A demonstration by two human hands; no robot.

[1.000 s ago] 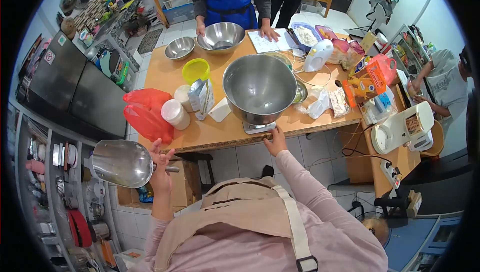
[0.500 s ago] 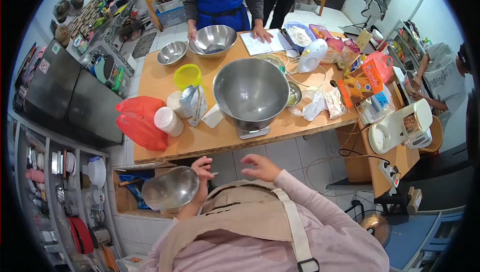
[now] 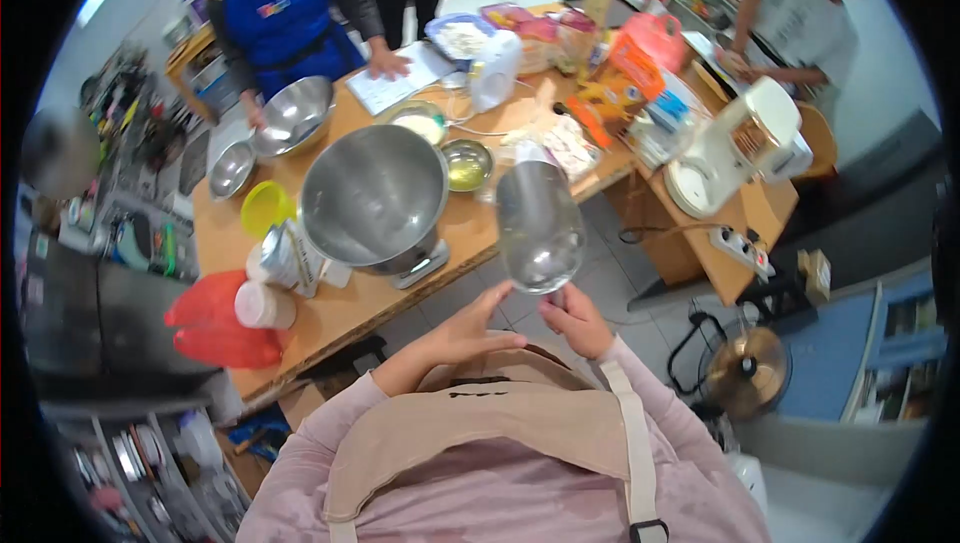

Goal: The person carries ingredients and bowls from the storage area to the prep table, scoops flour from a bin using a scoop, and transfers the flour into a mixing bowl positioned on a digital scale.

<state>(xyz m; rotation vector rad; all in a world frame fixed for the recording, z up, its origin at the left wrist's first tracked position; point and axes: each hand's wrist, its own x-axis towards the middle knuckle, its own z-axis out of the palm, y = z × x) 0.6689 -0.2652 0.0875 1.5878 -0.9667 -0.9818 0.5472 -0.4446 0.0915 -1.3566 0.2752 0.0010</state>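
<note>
A metal scoop (image 3: 540, 228) is held up in front of me, its hollow pointing away past the table's front edge. My right hand (image 3: 580, 323) is closed around its short handle. Close beside it on the left, my left hand (image 3: 468, 331) has its fingers stretched out and holds nothing; I cannot tell whether a fingertip touches the scoop. A large steel mixing bowl (image 3: 375, 193) stands on a kitchen scale (image 3: 424, 265) at the table's front edge. Just right of that bowl is a small metal bowl (image 3: 466, 165) with yellowish contents.
White powder fills a blue-rimmed container (image 3: 462, 38) near a white hand mixer (image 3: 496, 71). A white stand mixer (image 3: 735, 148) occupies the right side table. Across the table, a person in a blue apron (image 3: 285, 18) touches a steel bowl (image 3: 295, 115). A red bag (image 3: 220, 318) lies left.
The scoop has passed from my left hand to my right and moved up and to the right. My left hand is now empty. The view has turned to the right.
</note>
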